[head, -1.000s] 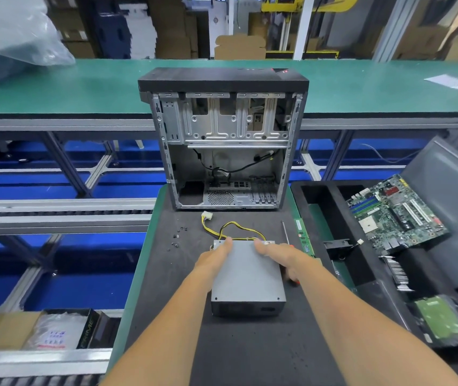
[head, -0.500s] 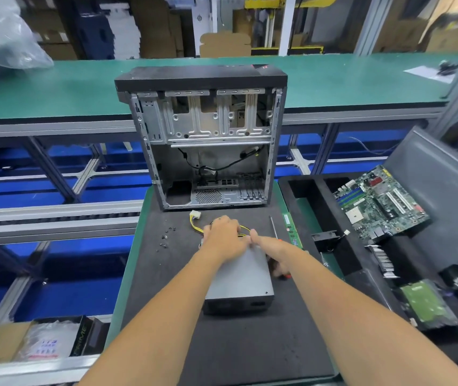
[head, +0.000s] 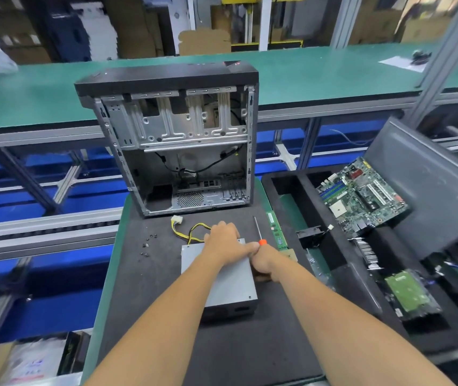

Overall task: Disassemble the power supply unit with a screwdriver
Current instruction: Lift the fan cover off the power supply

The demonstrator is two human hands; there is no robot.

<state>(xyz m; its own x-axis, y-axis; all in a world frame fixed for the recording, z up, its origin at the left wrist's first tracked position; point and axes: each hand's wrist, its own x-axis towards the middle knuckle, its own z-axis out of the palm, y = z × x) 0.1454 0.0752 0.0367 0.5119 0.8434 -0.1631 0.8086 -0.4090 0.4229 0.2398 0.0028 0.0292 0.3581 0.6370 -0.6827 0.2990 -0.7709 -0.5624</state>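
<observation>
The grey metal power supply unit [head: 230, 285] lies flat on the black mat, its yellow and black cables [head: 191, 231] trailing toward the case. My left hand [head: 223, 242] rests on the unit's far end, fingers curled over its far edge. Just right of the unit, my right hand [head: 265, 263] grips the handle of a screwdriver [head: 259, 232]; the orange collar and thin shaft stick out past my fingers and point away from me. The handle itself is hidden in my fist.
An open, stripped computer case [head: 175, 146] stands at the mat's far end. Several small screws [head: 147, 245] lie left of the unit, and a RAM stick [head: 276, 231] to its right. A black foam tray [head: 317, 218] on the right holds a motherboard [head: 361, 193] and hard drive [head: 406, 293].
My right hand left the unit's far edge, moved to its right side and took hold of the screwdriver. My left hand stayed on the unit's far end.
</observation>
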